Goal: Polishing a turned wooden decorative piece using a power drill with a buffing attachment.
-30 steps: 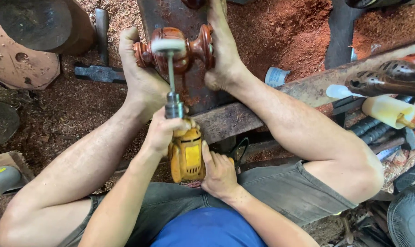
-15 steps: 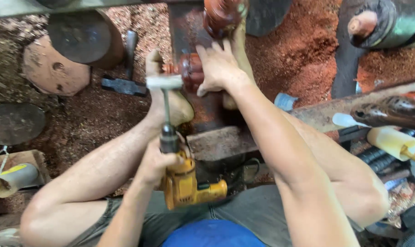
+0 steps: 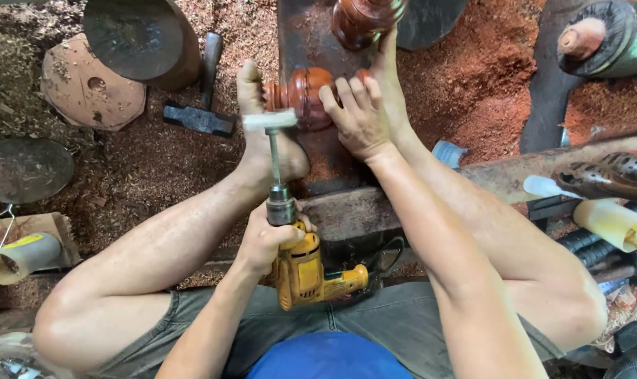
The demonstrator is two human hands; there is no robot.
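Right hand (image 3: 360,116) lower; hammer (image 3: 200,116) nearby

One yellow drill (image 3: 306,270), one hammer (image 3: 199,116), two turned reddish wooden pieces (image 3: 306,95) (image 3: 364,21). Three round discs (image 3: 132,36) (image 3: 90,88) (image 3: 23,168) on the sawdust floor (image 3: 143,168). Two hands (image 3: 266,238) (image 3: 360,119).

Yellow drill (image 3: 303,270) with a white buffing wheel (image 3: 270,120) on a long shaft, pointing at a reddish turned wooden piece (image 3: 306,95) lying sideways.

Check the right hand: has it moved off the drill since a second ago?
Yes. The right hand has left the yellow drill and gone forward to the turned wood piece between the feet; its fingers lie on it. The left hand alone holds the drill.
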